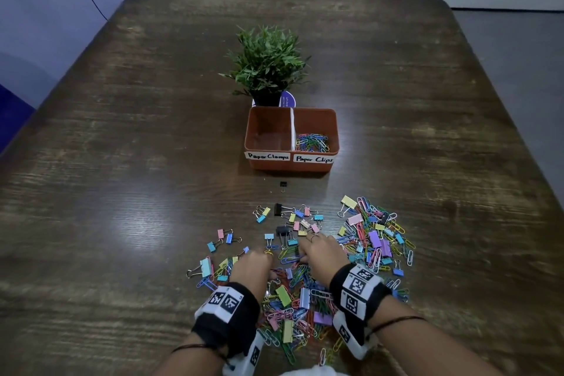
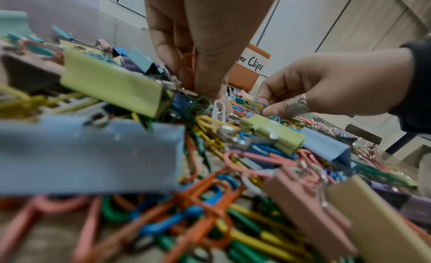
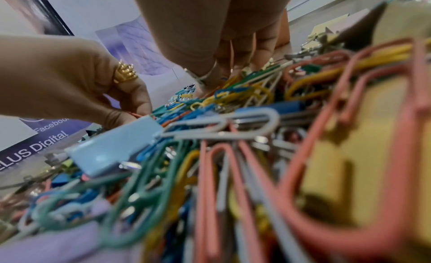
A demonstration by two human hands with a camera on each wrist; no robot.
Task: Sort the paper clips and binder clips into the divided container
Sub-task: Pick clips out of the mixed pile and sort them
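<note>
A mixed pile of coloured paper clips and binder clips (image 1: 293,299) lies on the wooden table (image 1: 122,131) near its front edge. Both hands reach down into it. My left hand (image 1: 259,259) wears a gold ring and holds orange paper clips (image 2: 187,64) between its curled fingers. My right hand (image 1: 317,250) pinches a blue paper clip (image 2: 258,105) at the pile's top. Beyond stands the orange divided container (image 1: 337,131). Its right half, labelled Paper Clips, holds several paper clips (image 1: 312,142). Its left half, labelled Paper Clamps, shows only bare floor.
A potted green plant (image 1: 268,64) stands right behind the container. One small black binder clip (image 1: 283,185) lies alone between the container and the pile. Loose binder clips (image 1: 293,223) are spread ahead of the hands, with more clips to the right (image 1: 375,235).
</note>
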